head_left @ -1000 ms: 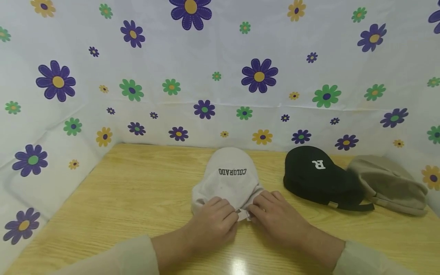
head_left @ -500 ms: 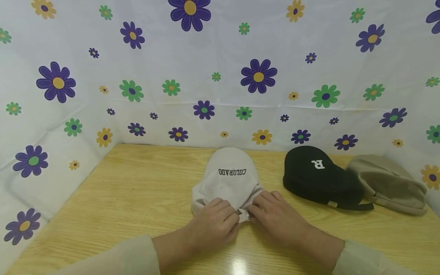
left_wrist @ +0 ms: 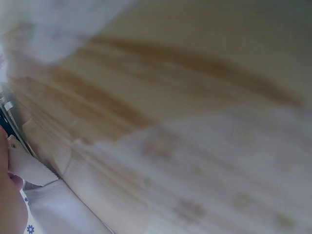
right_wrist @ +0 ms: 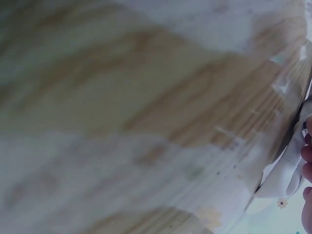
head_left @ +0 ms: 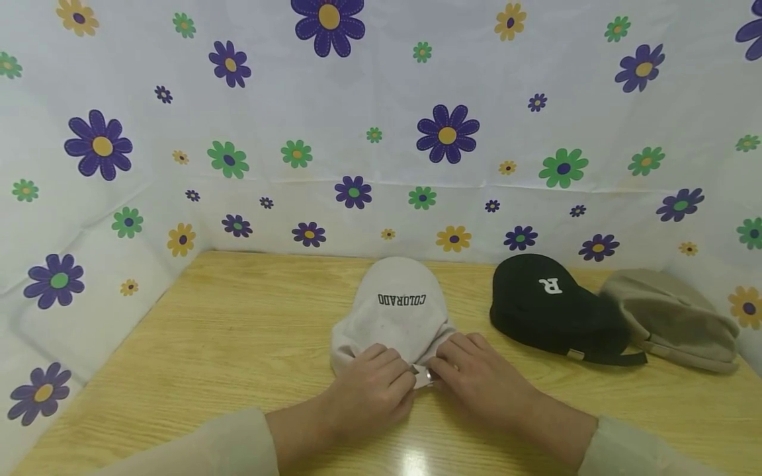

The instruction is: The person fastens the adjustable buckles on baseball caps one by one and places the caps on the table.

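A light grey baseball cap [head_left: 399, 317] with COLORADO lettering, upside down from here, lies on the table with its back strap nearest me. My left hand [head_left: 376, 387] grips the strap side left of the metal buckle [head_left: 427, 376]. On the buckle's right, my right hand [head_left: 485, 378] pinches the strap end with thumb and fingers. The fingertips of both hands are partly hidden. In the left wrist view a piece of the cap's strap [left_wrist: 30, 163] shows by the fingers; the right wrist view shows the cap's pale cloth [right_wrist: 285, 170] beside the fingertips.
To the right lies a black cap [head_left: 536, 307] with a white letter R, its strap hanging loose. It touches or overlaps a tan cap [head_left: 678, 314] at the far right. A white flowered cloth [head_left: 268, 99] stands behind and beside the wooden table [head_left: 238, 317].
The left hand has shifted very slightly, and a little more of the buckle shows between the hands. The caps stay in place; the whole view has tilted slightly.
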Tool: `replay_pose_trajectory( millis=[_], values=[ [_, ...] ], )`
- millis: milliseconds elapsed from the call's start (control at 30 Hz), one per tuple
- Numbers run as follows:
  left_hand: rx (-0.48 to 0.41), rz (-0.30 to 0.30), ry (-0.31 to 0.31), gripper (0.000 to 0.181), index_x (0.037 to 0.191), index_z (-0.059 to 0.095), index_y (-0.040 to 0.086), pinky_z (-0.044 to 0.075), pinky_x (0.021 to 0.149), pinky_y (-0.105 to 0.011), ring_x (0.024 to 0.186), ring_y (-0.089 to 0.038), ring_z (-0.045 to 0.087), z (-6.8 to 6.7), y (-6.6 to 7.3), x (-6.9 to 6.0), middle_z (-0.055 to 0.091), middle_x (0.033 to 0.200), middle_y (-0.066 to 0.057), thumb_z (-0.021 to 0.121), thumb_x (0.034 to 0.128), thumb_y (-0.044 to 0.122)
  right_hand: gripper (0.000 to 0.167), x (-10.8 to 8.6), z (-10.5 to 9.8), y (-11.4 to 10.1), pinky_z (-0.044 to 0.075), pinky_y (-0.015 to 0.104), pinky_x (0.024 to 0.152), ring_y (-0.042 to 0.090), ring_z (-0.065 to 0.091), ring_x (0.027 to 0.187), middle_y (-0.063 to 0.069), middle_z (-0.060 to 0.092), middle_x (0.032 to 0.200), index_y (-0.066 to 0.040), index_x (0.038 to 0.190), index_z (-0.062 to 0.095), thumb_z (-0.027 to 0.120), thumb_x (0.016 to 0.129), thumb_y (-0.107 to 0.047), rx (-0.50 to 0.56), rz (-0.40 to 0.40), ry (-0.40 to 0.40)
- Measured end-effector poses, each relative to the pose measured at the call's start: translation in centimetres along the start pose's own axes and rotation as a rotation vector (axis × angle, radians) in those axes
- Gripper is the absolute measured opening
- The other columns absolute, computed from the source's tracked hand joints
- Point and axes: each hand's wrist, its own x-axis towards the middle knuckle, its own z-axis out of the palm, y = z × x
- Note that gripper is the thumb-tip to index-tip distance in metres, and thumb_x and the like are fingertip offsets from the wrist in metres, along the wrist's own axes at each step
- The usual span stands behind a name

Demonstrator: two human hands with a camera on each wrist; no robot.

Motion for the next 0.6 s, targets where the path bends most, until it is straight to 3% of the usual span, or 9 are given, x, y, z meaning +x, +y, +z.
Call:
replay_pose_trajectory(
  millis=[267, 600],
  values=[
    [0.000, -0.010, -0.032, 0.011, 0.075, 0.062, 0.015, 0.046, 0.071, -0.026, 0.073, -0.012, 0.057, 0.01, 0.06, 0.05, 0.062, 0.079, 0.006, 0.065, 0.0843, 0.020, 0.022, 0.05, -0.03, 0.45, 0.039, 0.033, 0.085, 0.017, 0.051, 0.099, -0.004, 0.057, 0.102, -0.018, 0.114, 0.066, 0.068, 0.093, -0.024, -0.174, -0.121, 0.015],
    [0.018, -0.001, -0.021, 0.019, 0.075, 0.061, 0.015, 0.046, 0.074, -0.027, 0.072, -0.012, 0.057, 0.15, 0.06, 0.03, 0.062, 0.078, 0.006, 0.051, 0.0908, 0.018, 0.020, 0.18, 0.65, 0.38, 0.043, 0.030, 0.085, 0.015, 0.051, 0.093, -0.003, 0.057, 0.098, -0.013, 0.109, 0.067, 0.069, 0.091, -0.021, -0.134, -0.138, 0.088]
  ],
)
